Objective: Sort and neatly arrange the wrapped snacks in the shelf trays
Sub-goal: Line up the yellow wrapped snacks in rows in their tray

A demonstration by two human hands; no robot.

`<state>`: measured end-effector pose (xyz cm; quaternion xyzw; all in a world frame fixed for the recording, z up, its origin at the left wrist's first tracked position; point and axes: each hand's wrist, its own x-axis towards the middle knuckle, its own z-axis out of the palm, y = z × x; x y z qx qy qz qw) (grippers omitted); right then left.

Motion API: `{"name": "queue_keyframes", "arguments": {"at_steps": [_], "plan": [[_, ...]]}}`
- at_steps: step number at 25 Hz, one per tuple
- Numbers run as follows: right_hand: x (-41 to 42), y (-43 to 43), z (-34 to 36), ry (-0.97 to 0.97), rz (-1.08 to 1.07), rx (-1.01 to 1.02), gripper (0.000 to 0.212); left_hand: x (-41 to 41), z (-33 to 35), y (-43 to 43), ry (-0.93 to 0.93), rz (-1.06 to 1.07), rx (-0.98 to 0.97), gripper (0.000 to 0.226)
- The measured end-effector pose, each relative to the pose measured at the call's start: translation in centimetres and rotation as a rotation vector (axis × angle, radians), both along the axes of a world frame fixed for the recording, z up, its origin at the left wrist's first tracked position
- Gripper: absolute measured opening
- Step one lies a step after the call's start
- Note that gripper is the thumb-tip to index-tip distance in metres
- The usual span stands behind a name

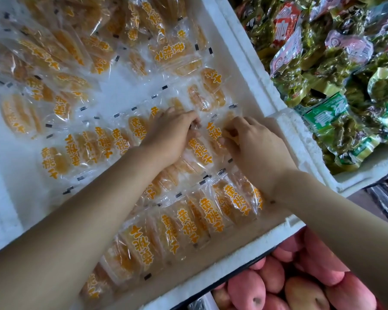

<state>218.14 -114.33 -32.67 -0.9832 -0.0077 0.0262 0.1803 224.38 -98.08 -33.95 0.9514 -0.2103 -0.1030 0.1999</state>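
Observation:
A white foam tray (244, 70) holds several clear packets of yellow peach slices with orange lettering. A tidy overlapping row (188, 222) runs along the tray's near edge, a second row (94, 148) lies above it, and loose packets (54, 52) are scattered toward the far left. My left hand (170, 135) has its fingers curled on a packet in the second row. My right hand (253, 144) pinches the neighbouring packet (213, 133) at the row's right end, close to the tray's right wall.
To the right, another foam tray (300, 139) is piled with green vacuum packs (345, 81) and red and pink packs (287, 21). Below the near edge lie pink apples (300, 276). Bare white tray floor (11, 164) shows at the left.

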Motion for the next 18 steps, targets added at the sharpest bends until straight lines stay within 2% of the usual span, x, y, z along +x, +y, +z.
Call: {"name": "queue_keyframes", "arguments": {"at_steps": [2,5,10,13,15,18], "plan": [[-0.1,0.0,0.0,-0.066,0.033,-0.045,0.029,-0.5,0.1,-0.2,-0.142,0.015,0.012,0.034],[-0.5,0.0,0.1,-0.088,0.137,-0.046,0.038,-2.7,0.3,-0.1,-0.349,0.012,-0.053,0.030],[0.2,-0.2,0.2,-0.011,0.166,-0.079,0.040,-4.6,-1.6,0.9,-0.265,-0.096,0.052,0.049],[0.9,0.1,0.6,-0.081,0.240,-0.133,0.035,-4.5,-1.3,1.1,-0.247,-0.100,0.005,0.041],[2.1,0.5,1.1,-0.191,0.283,-0.082,0.035,-4.1,-0.6,1.8,-0.269,-0.080,-0.093,0.032],[5.5,1.8,1.7,-0.264,0.274,-0.151,0.047,-1.5,0.9,3.4,-0.347,-0.009,-0.135,0.028]]}}
